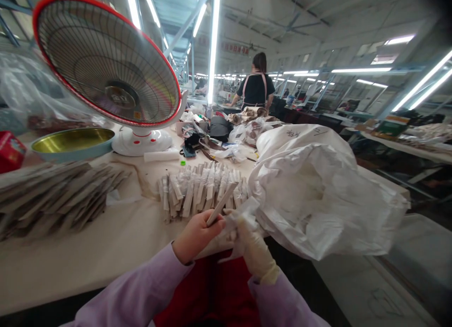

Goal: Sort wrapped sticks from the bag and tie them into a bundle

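My left hand [198,235] is bare and closed around a narrow, flat beige strip [223,203], which points up and away from me. Close beside it, my right hand [257,250] wears a pale, thin glove. Its fingers are closed on a piece of clear plastic film [250,210], partly blurred. Just beyond both hands, a row of beige strips in clear wrapping [190,190] lies side by side on the table. A large white woven sack [307,153] slumps to the right, its mouth gaping towards me.
A pile of beige strips [60,195] covers the table's left side. Behind it stand a round red-rimmed heater [106,59] and a shallow bowl [76,150]. Farther back are mixed plastic and dark items [219,129]. A person [257,87] in a dark top faces away.
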A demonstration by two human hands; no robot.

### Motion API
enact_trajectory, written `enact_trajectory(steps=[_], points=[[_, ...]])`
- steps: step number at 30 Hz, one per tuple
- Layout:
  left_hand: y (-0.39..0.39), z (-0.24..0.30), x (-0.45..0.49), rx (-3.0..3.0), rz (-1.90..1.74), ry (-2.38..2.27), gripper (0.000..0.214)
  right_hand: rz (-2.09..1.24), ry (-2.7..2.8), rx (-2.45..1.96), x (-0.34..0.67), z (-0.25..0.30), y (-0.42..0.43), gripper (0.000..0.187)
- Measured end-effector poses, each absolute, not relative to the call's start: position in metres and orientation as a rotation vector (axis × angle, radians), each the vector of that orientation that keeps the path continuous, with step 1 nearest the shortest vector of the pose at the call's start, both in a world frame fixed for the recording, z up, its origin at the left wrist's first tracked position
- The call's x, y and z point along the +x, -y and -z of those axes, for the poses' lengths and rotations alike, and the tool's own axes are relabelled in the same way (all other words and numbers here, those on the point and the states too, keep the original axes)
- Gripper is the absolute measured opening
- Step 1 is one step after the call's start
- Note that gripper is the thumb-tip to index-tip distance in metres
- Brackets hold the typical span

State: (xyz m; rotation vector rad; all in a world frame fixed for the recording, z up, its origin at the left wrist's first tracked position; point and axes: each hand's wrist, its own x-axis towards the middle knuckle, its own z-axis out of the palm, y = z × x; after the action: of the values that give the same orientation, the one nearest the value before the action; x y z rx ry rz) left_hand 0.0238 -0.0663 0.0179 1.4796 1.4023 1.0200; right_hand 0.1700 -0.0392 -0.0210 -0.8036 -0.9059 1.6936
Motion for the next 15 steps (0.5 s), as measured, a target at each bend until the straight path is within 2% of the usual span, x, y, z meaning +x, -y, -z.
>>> enact_trajectory(steps=[4, 8, 12, 15], points=[[0.07, -0.021, 0.024, 1.415, -1.014, -1.348, 0.028, -1.613, 0.836, -0.933, 0.172, 0.021, 0.032, 0.03], [0.078, -0.016, 0.019, 1.211, -0.967, -1.264, 0.048, -1.506, 0.656, -0.893, 0.188, 0.005, 0.008, 0.038], [0.086, -0.006, 0.021, 1.102, -1.008, -1.238, 0.052, -1.381, 0.707, -0.855, 0.195, -0.002, -0.001, 0.036], [0.09, -0.004, 0.023, 1.045, -1.011, -1.218, 0.053, -1.463, 0.789, -0.777, 0.196, -0.001, 0.002, 0.026]])
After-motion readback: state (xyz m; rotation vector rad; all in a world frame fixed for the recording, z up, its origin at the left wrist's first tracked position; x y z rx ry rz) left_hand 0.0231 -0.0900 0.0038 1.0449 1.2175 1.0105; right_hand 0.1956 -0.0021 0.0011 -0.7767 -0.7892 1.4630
